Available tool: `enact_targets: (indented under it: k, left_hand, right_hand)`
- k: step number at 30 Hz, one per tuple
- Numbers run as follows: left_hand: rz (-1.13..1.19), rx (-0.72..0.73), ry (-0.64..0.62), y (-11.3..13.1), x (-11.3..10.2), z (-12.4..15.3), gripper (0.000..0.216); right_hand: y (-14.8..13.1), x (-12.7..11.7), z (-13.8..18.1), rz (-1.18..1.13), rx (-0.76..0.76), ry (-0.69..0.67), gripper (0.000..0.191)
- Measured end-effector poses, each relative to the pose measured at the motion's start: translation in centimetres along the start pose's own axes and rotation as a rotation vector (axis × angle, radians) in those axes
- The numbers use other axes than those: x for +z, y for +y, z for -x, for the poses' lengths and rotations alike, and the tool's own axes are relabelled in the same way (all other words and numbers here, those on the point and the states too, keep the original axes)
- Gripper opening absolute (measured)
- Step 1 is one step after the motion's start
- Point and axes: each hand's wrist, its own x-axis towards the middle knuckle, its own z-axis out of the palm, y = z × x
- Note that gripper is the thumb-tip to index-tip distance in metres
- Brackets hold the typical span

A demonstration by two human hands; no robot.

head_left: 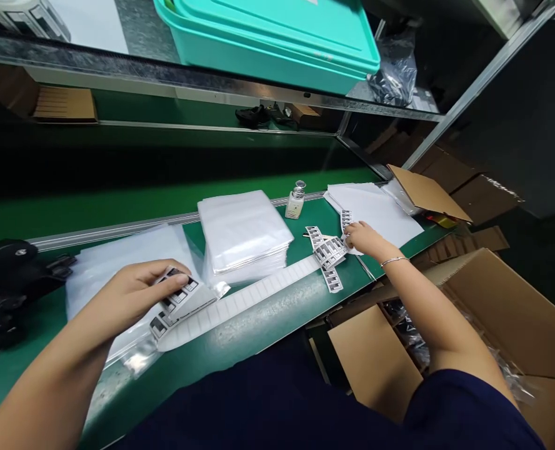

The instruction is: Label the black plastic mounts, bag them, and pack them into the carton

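My left hand [141, 287] is closed on a folded strip of labels [184, 300] printed in black and white, thumb on top. From it a long pale backing strip [254, 291] runs right across the green table. At the strip's far end lies a small heap of printed labels [330, 252], with other label pieces crossing under it. My right hand [359, 237] reaches to that heap, its fingers bent together at the edge of the labels; what they pinch, if anything, is hidden. A stack of clear plastic bags [244, 231] lies between my hands.
A small glass bottle [295, 200] stands behind the labels, near white paper sheets [375, 212]. Flat plastic bags [90, 269] and a black device [17, 294] lie left. An open cardboard box [507, 312] stands right. Overhead, a shelf [132, 59] carries a turquoise bin [268, 53].
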Motion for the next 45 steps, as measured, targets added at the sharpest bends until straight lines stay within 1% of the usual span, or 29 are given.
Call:
enact_targets:
  k: [2,4,5,7,9,10,11,12,13,15,17,19,21,24,26,31,34,37,39,42,44,45]
  left_hand:
    - [0.066,-0.002,0.021,0.3,0.2,-0.3,0.032]
    - [0.125,0.008,0.034,0.7,0.5,-0.7,0.035]
    - [0.142,0.024,0.034,1.1,0.8,-0.9,0.036]
    - [0.146,0.082,0.005,1.9,1.5,-1.4,0.037]
    - [0.125,0.159,-0.045,3.0,2.5,-2.0,0.036]
    - [0.116,0.196,-0.067,3.6,3.0,-2.4,0.034]
    - [0.116,0.23,-0.087,4.0,3.5,-2.7,0.033]
    - [0.132,0.264,-0.097,4.4,3.9,-3.0,0.031]
    - [0.165,0.291,-0.095,4.6,4.2,-3.2,0.028]
    - [0.256,0.304,-0.087,4.5,4.5,-3.4,0.026]
    - [0.306,0.265,-0.105,3.7,4.1,-3.2,0.032]
    - [0.263,0.205,-0.168,2.6,3.4,-2.8,0.031]
    - [0.192,0.157,-0.232,1.5,2.6,-2.2,0.026]
    - [0.187,0.108,-0.276,0.2,1.9,-1.5,0.025]
    - [0.214,0.086,-0.282,-0.2,1.7,-1.2,0.025]
    - [0.213,0.043,-0.296,-0.7,1.7,-1.0,0.027]
    - [0.224,0.046,-0.272,-0.6,1.8,-0.8,0.026]
    - [0.282,0.068,-0.26,-0.4,2.0,-0.5,0.029]
    - [0.335,0.089,-0.244,-0.3,2.2,-0.3,0.036]
    - [0.402,0.105,-0.211,-0.2,2.5,0.2,0.058]
    - [0.434,0.118,-0.189,-0.1,2.6,0.5,0.071]
    - [0.446,0.127,-0.17,0.1,2.6,0.6,0.073]
  right_hand:
    - [-1.0,0.9,0.0,-0.021,0.001,-0.015,0.032]
    - [-3.1,0.4,-0.4,-0.059,-0.006,0.013,0.024]
    - [-4.7,-0.1,-0.6,-0.107,-0.02,0.043,0.022]
    - [-8.6,-1.5,-0.9,-0.281,-0.085,0.107,0.028]
    - [-13.5,-2.7,-0.8,-0.529,-0.191,0.084,0.03]
    - [-15.9,-2.9,-0.7,-0.629,-0.251,0.046,0.028]
    - [-18.2,-2.9,-0.6,-0.703,-0.271,0.029,0.024]
    - [-20.1,-2.8,-0.7,-0.76,-0.256,0.031,0.021]
    - [-21.6,-2.5,-0.9,-0.82,-0.221,0.047,0.023]
    - [-23.0,-1.9,-1.7,-0.971,-0.134,0.13,0.031]
    - [-22.4,-1.6,-3.1,-1.161,-0.077,0.251,0.033]
    - [-20.6,-1.9,-4.4,-1.309,-0.026,0.386,0.031]
    - [-18.7,-2.5,-5.2,-1.386,0.039,0.501,0.03]
    - [-17.0,-3.2,-5.4,-1.426,0.098,0.602,0.027]
    - [-16.6,-3.3,-5.3,-1.428,0.098,0.631,0.027]
    - [-16.2,-3.1,-5.3,-1.411,0.115,0.689,0.034]
    - [-15.8,-3.0,-5.5,-1.453,0.118,0.731,0.035]
    - [-15.2,-2.7,-5.8,-1.478,0.121,0.729,0.034]
    - [-14.7,-2.1,-6.2,-1.48,0.117,0.726,0.034]
    - [-13.9,-1.0,-6.9,-1.462,0.139,0.688,0.035]
    - [-13.7,-0.4,-7.1,-1.369,0.178,0.672,0.028]
    - [-13.9,-0.3,-6.9,-1.264,0.192,0.712,0.021]
